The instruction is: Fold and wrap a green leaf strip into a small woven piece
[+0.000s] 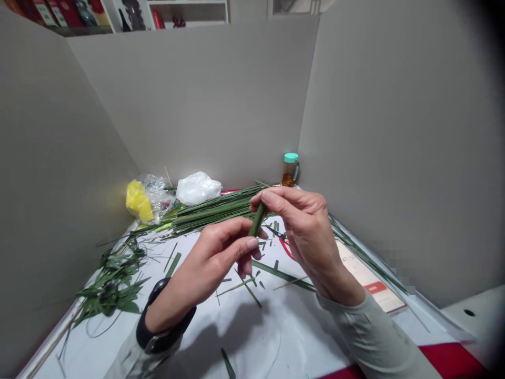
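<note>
A short rolled green leaf strip (257, 220) is held up over the white table (276, 337) between both hands. My left hand (215, 258) pinches its lower end with thumb and fingers closed. My right hand (303, 231) grips its upper end from above, fingers curled round it. A black band sits on my left wrist. Under the right hand lie red-handled scissors (284, 243), partly hidden.
A long bundle of green leaf strips (209, 211) lies across the back of the table. Woven green pieces (110, 287) sit at the left. Plastic bags (197, 187), a yellow object (138, 201), and a teal-capped bottle (290, 169) stand at the back. Grey partition walls surround the table. A printed card (371, 281) lies at the right.
</note>
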Demonstrator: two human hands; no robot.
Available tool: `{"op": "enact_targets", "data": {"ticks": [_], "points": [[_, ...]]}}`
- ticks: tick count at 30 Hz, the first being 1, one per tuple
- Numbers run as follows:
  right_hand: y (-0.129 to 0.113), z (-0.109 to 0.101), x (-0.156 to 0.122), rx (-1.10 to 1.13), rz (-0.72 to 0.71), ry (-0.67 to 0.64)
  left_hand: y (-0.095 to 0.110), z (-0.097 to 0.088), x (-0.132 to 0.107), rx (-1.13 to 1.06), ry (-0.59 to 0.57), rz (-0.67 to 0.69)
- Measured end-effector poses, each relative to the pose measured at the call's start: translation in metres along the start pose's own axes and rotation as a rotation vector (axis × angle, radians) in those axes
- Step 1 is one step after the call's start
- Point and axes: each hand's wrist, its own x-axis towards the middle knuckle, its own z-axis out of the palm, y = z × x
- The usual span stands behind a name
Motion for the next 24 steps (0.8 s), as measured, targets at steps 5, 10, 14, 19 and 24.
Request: {"op": "enact_targets", "data": {"ticks": [5,10,14,19,24], "points": [[-0.001,0.010,-0.005,0.006,0.092,-0.015,-0.010,0.005,0.005,-0.190,-0.023,0.013],[0.002,0.013,-0.006,-0.018,0.043,-0.031,-0.021,0.007,0.006,-0.137,0.131,0.082],[0.000,0.009,-0.003,-0.054,0.040,-0.049,-0.019,0.006,0.004,0.029,0.208,0.138],[-0.009,0.004,0.000,-0.178,0.033,-0.114,-0.016,0.004,0.003,0.099,0.207,0.129],[-0.008,0.001,0.000,-0.158,0.031,-0.159,-0.018,0.004,0.003,0.039,0.224,0.116]]}}
